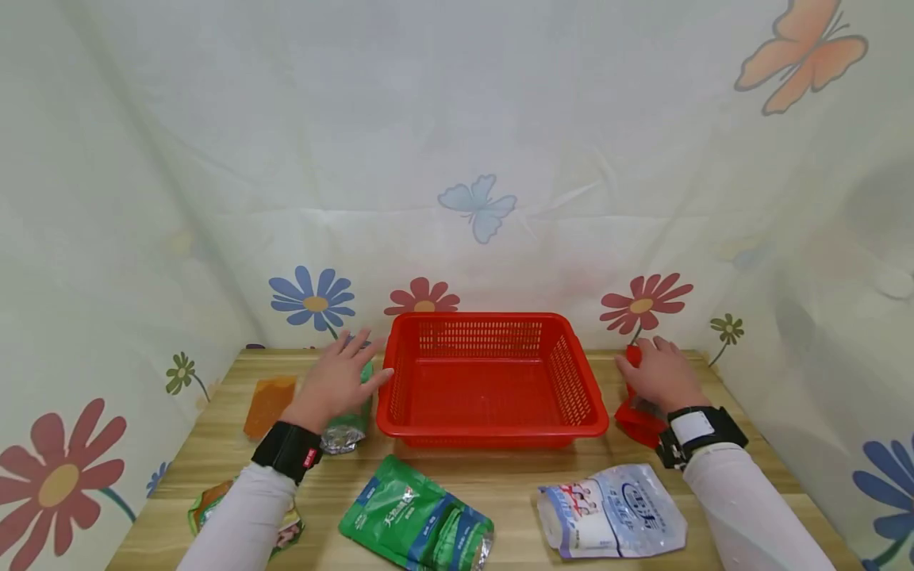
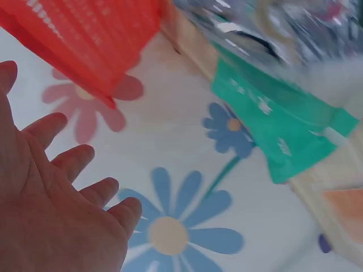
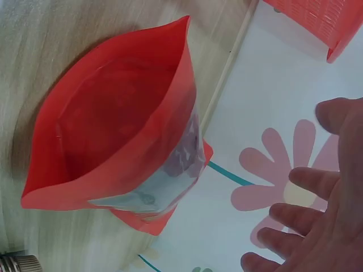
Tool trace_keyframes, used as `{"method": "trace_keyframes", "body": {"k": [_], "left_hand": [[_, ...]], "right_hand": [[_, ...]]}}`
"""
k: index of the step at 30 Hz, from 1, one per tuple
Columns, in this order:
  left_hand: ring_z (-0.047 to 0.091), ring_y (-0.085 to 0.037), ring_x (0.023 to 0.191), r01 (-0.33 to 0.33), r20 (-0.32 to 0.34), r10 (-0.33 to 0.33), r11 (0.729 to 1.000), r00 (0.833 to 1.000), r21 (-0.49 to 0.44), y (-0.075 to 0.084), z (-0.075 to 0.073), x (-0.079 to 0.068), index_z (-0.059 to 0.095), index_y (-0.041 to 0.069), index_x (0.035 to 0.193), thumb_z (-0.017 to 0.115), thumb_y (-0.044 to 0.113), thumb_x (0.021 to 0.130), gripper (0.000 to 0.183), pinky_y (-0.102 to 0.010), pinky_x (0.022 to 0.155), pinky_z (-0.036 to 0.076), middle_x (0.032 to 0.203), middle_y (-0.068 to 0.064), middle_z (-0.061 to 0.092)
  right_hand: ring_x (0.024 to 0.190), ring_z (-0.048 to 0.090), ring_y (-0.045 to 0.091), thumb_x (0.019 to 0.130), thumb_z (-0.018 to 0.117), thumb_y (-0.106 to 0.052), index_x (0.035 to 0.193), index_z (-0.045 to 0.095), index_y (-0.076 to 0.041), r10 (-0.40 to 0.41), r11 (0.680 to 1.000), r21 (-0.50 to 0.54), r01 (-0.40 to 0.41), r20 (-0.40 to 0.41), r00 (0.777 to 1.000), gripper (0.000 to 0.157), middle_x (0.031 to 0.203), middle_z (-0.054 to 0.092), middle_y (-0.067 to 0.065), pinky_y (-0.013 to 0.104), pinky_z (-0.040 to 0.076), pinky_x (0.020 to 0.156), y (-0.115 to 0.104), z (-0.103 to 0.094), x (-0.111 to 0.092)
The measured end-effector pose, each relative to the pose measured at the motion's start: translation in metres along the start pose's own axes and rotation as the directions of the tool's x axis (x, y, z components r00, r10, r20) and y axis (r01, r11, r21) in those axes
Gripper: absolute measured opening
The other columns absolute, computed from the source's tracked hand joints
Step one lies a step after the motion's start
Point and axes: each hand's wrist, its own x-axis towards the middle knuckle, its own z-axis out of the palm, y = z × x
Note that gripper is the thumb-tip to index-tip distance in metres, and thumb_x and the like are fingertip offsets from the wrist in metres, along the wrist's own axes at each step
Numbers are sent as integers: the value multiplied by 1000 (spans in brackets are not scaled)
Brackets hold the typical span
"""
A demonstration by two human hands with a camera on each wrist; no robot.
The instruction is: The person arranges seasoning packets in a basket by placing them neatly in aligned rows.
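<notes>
Where the worktop (image 1: 514,474) comes nearest, a white pouch (image 1: 614,511) lies on the right, a green pouch (image 1: 417,519) toward the middle and a patterned packet (image 1: 209,500) on the left, partly hidden by a sleeve. Farther back, the right hand (image 1: 664,374) hangs over the far end of the red pouch (image 1: 638,426), fingers apart and holding nothing; the pouch's mouth gapes. The left hand (image 1: 336,385), fingers spread wide and holding nothing, hovers over the green bag (image 1: 348,424); what this holds is hard to tell, the left wrist view being blurred. An orange packet (image 1: 270,404) lies left of it. Between the hands stands the basket (image 1: 493,433), with a flowered backdrop (image 1: 357,159) behind. I judge the step to be a reach toward bag and red pouch; next, the fingers would need to lower and close on them.
</notes>
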Motion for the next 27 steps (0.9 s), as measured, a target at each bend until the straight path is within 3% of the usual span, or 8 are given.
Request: {"method": "trace_keyframes", "body": {"k": [5,9,12,16,23,27], "left_hand": [[28,-45,153,-65,-29,66,997,997,32,21,-6,-4,38,22,159,55,58,98,73,-62,119,33,167,-11,34],[28,-41,154,-115,-9,116,992,993,45,38,-9,-9,38,25,159,56,60,97,73,-58,118,37,168,-7,32],[26,-38,156,-157,22,156,987,988,46,49,-9,-12,37,28,159,54,63,96,74,-57,116,40,169,-4,30],[25,-37,156,-199,73,197,980,978,13,63,-10,-18,38,30,159,53,66,96,75,-58,117,39,168,-2,32],[26,-33,157,-250,171,260,965,950,-76,75,-8,-24,39,31,158,50,72,93,78,-56,112,45,168,1,34],[30,-32,155,-289,180,301,953,937,-87,84,-7,-28,40,31,158,52,71,93,77,-54,111,47,166,1,38]], "right_hand": [[123,44,57,97,62,-48,151,38,6,39,999,17,-40,33,999,80,145,39,39,70,49,95,7,2,-1],[104,53,48,95,64,-46,143,44,8,95,995,29,-97,60,994,74,127,50,35,62,57,89,10,0,-2],[87,57,39,95,63,-40,124,54,10,135,990,35,-138,82,987,59,104,60,28,50,59,77,10,-3,-5],[72,59,30,95,62,-34,97,60,4,185,980,50,-191,97,978,38,81,64,17,38,54,65,12,-6,-9],[73,59,32,96,63,-46,94,62,5,265,964,21,-267,71,962,51,82,65,18,36,50,63,15,0,-7],[73,59,32,95,62,-50,93,64,5,293,956,6,-294,67,954,55,82,65,18,36,50,63,16,2,-7]]}}
